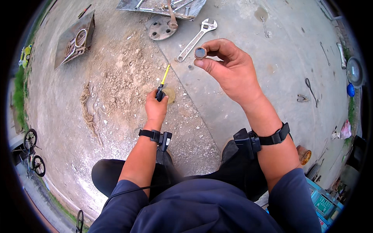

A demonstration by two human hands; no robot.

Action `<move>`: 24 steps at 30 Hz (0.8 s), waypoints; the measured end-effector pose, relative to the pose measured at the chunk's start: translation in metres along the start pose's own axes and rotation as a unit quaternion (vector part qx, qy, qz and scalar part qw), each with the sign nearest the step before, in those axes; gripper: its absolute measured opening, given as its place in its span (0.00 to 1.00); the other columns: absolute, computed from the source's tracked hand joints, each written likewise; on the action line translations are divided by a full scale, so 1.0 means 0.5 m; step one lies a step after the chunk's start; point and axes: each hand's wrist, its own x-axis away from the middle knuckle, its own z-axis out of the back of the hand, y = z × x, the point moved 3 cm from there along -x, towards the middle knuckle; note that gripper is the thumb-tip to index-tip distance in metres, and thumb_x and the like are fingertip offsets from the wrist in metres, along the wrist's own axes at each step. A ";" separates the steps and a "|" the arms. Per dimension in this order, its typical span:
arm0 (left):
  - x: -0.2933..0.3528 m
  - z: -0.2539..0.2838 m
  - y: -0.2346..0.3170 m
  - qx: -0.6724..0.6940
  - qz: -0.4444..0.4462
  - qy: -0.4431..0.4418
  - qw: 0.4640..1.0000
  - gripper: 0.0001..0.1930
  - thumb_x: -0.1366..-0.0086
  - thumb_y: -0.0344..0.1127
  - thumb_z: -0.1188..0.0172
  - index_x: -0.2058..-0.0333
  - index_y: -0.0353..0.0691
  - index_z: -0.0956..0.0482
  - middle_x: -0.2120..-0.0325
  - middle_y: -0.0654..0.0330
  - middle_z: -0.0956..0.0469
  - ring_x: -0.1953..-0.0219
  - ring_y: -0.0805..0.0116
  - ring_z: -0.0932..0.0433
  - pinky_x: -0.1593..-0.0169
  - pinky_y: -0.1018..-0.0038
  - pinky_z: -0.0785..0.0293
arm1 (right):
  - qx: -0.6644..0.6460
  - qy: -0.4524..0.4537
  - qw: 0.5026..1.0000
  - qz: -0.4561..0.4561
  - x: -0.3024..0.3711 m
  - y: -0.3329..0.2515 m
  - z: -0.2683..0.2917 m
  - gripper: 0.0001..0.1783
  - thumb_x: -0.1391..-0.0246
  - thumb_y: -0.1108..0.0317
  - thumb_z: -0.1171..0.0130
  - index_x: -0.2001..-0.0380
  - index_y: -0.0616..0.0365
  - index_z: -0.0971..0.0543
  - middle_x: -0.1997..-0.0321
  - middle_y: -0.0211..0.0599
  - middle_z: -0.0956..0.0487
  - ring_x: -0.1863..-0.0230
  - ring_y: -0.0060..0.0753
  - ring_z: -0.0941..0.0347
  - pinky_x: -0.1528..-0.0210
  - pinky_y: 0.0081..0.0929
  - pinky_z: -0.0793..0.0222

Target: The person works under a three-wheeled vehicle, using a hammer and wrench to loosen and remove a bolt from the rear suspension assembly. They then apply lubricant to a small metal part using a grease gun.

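My left hand [156,108] is closed around a black tape measure [159,93] low over the ground. A short length of its yellow blade [166,73] sticks out, pointing away from me. Just beside that hand shows a pale yellowish round thing [169,94], partly covered. Higher and to the right, my right hand [235,73] pinches a small round metal piece [200,53] between thumb and fingertips. It has a rusty rim and a dark, flat middle; its exact kind is unclear. Beyond it a large adjustable wrench [194,42] lies on the concrete.
A round metal plate with holes [157,31] lies at the far side, a hammer [172,19] touching it. Behind is a metal tray [128,4] of wrenches. Left are a dirt heap [128,73], rope [87,110] and metal bin [87,29]. Pliers [302,98] and a rusty can [304,154] lie right.
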 end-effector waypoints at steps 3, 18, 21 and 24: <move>-0.002 0.014 0.009 -0.004 0.018 -0.042 0.999 0.31 0.48 0.37 0.27 0.46 0.30 0.25 0.50 0.43 0.23 0.48 0.50 0.22 0.42 0.63 0.27 | 0.004 0.001 1.000 0.001 0.000 -0.012 -0.002 0.13 0.48 0.79 0.32 0.58 0.64 0.19 0.56 0.32 0.23 0.53 0.25 0.22 0.49 0.24 0.20; -0.024 0.292 0.314 0.123 -0.090 -0.050 0.987 0.25 0.41 0.34 0.29 0.47 0.33 0.25 0.47 0.49 0.23 0.44 0.62 0.25 0.40 0.67 0.30 | -0.012 -0.024 1.000 -0.004 -0.004 -0.015 -0.027 0.11 0.48 0.78 0.33 0.60 0.64 0.18 0.56 0.33 0.23 0.52 0.27 0.22 0.50 0.26 0.20; 0.009 0.305 0.403 0.145 -0.228 -0.049 0.962 0.22 0.45 0.34 0.26 0.53 0.36 0.21 0.51 0.54 0.21 0.48 0.64 0.23 0.45 0.69 0.27 | -0.013 -0.033 0.999 -0.026 0.002 -0.018 -0.030 0.10 0.48 0.79 0.33 0.60 0.64 0.18 0.56 0.34 0.24 0.52 0.27 0.22 0.50 0.26 0.20; 0.046 0.294 0.439 0.141 -0.319 -0.039 0.936 0.21 0.46 0.32 0.25 0.56 0.36 0.22 0.51 0.54 0.22 0.48 0.63 0.23 0.45 0.68 0.28 | -0.011 -0.051 0.998 -0.026 0.013 -0.019 -0.041 0.10 0.48 0.79 0.34 0.60 0.64 0.18 0.55 0.34 0.24 0.52 0.28 0.22 0.50 0.25 0.19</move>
